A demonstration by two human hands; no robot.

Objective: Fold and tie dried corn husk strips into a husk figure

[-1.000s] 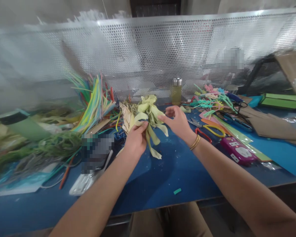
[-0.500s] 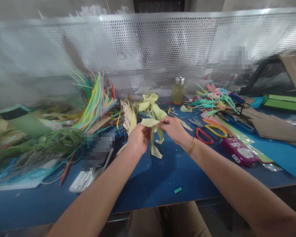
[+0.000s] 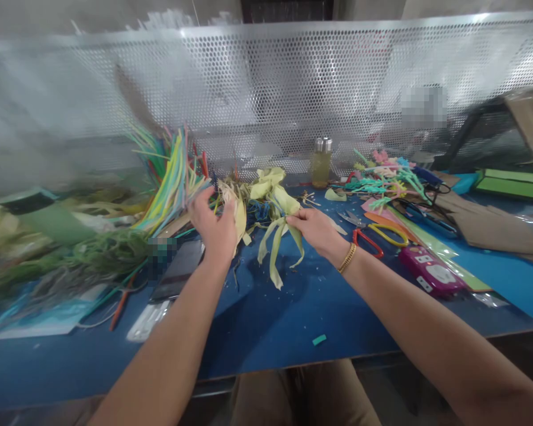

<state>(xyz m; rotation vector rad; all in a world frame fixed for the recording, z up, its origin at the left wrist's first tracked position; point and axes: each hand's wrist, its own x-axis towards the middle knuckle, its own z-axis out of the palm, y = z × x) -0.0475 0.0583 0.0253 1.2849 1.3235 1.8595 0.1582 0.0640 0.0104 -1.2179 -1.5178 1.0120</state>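
My right hand (image 3: 314, 229) pinches a bundle of pale green, husk-like strips (image 3: 274, 260) between thumb and fingers. Several strips hang loose below the pinch, and broader crumpled pieces (image 3: 266, 182) of the same colour rise above it. To the left, my left hand (image 3: 214, 225) has its thumb and fingers spread, with no object visible between them. It is beside a pile of pale dry husk-like pieces (image 3: 238, 219) and close to a sheaf of coloured pipe cleaner-like stems (image 3: 171, 171). Whether its fingertips touch either is unclear.
Scissors (image 3: 366, 236) with red and yellow handles lie right of my right hand, near a purple case (image 3: 430, 271). Behind stand a bottle (image 3: 321, 163) and a perforated metal panel (image 3: 288, 77). A phone (image 3: 177, 269) and green tangled strands (image 3: 111, 251) are at left.
My left hand has let go of the pale green strips and moved left and up, its fingers spreading. The strips now hang down from my right hand, which stays nearly in place.
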